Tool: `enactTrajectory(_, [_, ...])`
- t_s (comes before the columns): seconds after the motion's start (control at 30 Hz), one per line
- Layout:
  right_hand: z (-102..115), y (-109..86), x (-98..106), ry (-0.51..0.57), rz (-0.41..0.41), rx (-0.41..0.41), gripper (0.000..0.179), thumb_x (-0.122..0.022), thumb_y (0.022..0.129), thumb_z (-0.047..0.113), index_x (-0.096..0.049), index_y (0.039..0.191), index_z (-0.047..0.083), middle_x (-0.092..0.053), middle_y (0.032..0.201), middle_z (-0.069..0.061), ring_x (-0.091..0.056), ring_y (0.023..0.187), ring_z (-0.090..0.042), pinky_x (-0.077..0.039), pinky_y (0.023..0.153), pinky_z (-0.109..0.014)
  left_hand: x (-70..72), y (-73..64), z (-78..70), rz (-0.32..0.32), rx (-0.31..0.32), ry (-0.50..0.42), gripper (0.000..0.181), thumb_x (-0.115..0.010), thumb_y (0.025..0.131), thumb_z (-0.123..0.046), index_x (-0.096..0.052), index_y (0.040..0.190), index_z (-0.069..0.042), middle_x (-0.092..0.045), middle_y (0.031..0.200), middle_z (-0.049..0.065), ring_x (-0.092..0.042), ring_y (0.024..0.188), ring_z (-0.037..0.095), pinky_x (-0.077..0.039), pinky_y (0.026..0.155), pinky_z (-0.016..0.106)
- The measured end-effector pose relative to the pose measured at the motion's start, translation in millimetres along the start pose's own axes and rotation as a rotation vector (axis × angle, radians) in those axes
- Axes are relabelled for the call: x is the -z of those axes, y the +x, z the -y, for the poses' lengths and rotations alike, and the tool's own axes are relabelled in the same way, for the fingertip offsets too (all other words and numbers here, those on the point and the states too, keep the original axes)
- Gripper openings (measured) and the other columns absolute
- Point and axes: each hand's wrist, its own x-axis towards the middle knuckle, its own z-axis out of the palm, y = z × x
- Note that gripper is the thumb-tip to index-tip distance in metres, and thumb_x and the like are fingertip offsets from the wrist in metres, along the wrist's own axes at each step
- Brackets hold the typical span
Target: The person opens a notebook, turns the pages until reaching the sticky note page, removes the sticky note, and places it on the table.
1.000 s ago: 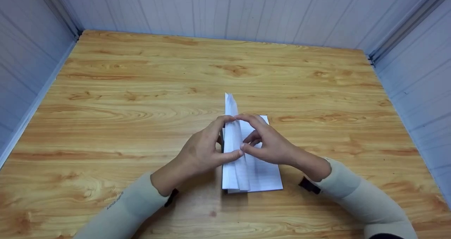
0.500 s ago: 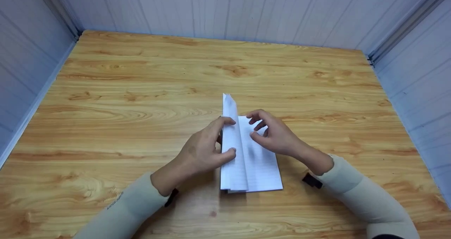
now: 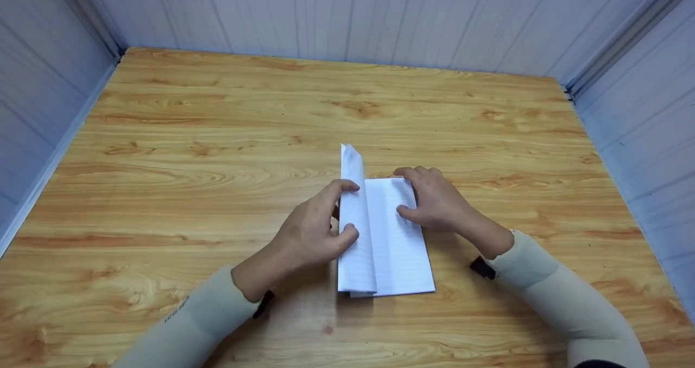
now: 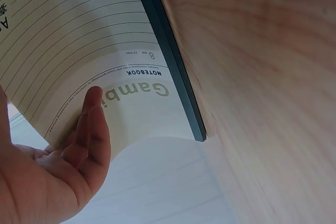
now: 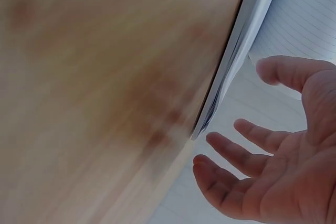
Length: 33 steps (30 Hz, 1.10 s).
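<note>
A lined notebook (image 3: 402, 259) lies open on the table, its left-hand leaves standing up from the spine. My left hand (image 3: 312, 229) grips these raised leaves (image 3: 355, 265), thumb and index finger over the page side and the other fingers behind the cover. In the left wrist view the cover (image 4: 126, 40) shows printed lettering and a dark spine strip (image 4: 176, 66). At the notebook's upper right edge is my right hand (image 3: 437, 200), fingers loosely bent and thumb over the page. The right wrist view shows that hand (image 5: 294, 166) with nothing in its grasp.
The wood-patterned table (image 3: 217, 107) extends around the notebook. Pale panel walls (image 3: 326, 15) border it at the back and on both sides. A dark strap piece (image 3: 482, 267) hangs below the right wrist.
My right hand has left the raised leaves and moved right to the notebook's far edge. The left hand has shifted slightly left, tilting the leaves, and more of the right page shows.
</note>
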Motion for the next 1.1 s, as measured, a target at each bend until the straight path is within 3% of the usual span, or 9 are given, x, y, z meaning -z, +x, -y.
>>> enactTrajectory(0.4, [-0.8, 2.0, -2.4, -0.043, 0.016, 0.001, 0.066, -0.063, 0.069, 0.039, -0.038, 0.128, 0.021, -0.049, 0.12, -0.004, -0.043, 0.104, -0.026, -0.038, 0.086, -0.042, -0.1, 0.0, -0.1, -0.025, 0.005, 0.017, 0.053, -0.053, 0.07, -0.026, -0.037, 0.121, -0.025, -0.055, 0.078, -0.012, -0.052, 0.068, -0.002, -0.04, 0.049, 0.017])
enactTrajectory(0.63, [-0.5, 2.9, -4.1, -0.058, 0.026, -0.02, 0.067, -0.066, 0.069, 0.037, -0.038, 0.128, 0.022, -0.049, 0.12, -0.005, -0.041, 0.105, -0.027, -0.037, 0.085, -0.045, -1.0, 1.0, -0.2, 0.001, 0.028, 0.002, 0.053, -0.053, 0.072, -0.026, -0.035, 0.122, -0.026, -0.055, 0.084, -0.012, -0.052, 0.071, -0.002, -0.042, 0.05, 0.017])
enactTrajectory(1.1, [-1.4, 1.7, -5.6, 0.038, -0.004, -0.01, 0.064, -0.069, 0.066, 0.027, -0.043, 0.124, 0.016, -0.053, 0.109, -0.005, -0.041, 0.099, -0.024, -0.037, 0.082, -0.039, -4.2, 0.8, 0.1, -0.008, -0.026, 0.068, 0.046, -0.051, 0.072, -0.023, -0.043, 0.117, -0.025, -0.053, 0.093, -0.013, -0.051, 0.074, -0.004, -0.042, 0.059, 0.015])
